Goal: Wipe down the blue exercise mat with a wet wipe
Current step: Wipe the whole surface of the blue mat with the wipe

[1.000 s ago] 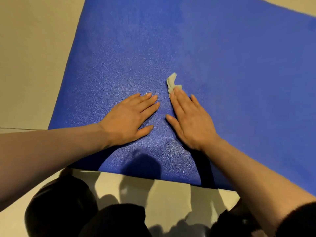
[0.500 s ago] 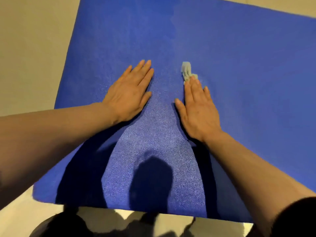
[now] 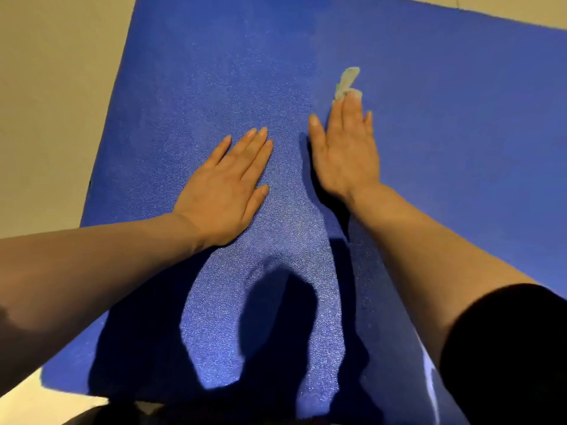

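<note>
— Blue foam exercise mat (image 3: 429, 179): one, flat on the beige floor (image 3: 55, 102). Your hands?

— Two. Your left hand (image 3: 224, 191) lay flat, fingers straight, holding nothing. Your right hand (image 3: 346, 148) pressed one crumpled pale wet wipe (image 3: 346, 82) under straight fingertips. Shadows darkened the near end.

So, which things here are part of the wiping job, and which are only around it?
Part of the job:
- blue mat
- wet wipe, under the right hand's fingertips
- right hand, flat on the wipe
- left hand, flat on the mat

Only around:
- beige floor
- black sleeve
</note>
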